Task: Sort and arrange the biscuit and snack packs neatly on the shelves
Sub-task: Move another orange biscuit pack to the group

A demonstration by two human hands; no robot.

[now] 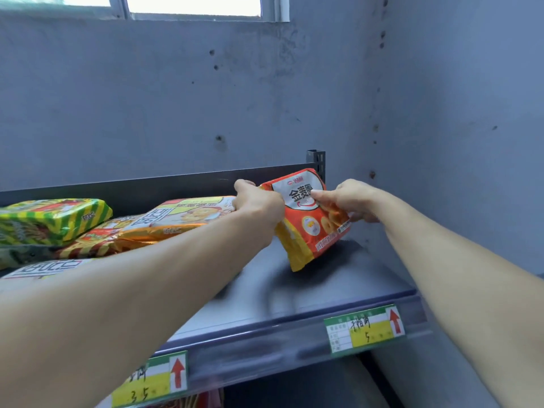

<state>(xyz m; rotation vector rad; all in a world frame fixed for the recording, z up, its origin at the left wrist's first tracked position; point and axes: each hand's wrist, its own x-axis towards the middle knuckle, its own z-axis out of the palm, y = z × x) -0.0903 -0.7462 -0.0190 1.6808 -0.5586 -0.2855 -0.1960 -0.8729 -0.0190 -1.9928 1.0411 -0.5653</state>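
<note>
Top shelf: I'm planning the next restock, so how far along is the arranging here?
Done: several packs lie stacked at the left, though the green-striped pack and orange pack overlap askew. In hand: left hand and right hand both grip the red biscuit pack, tilted, its lower corner near the shelf. Left: setting it on the bare right part, and probably squaring the pile.

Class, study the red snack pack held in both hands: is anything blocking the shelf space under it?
Nothing visible does. The red snack pack, gripped by the left hand and right hand, has only bare shelf below; the stacked packs lie to its left.
</note>
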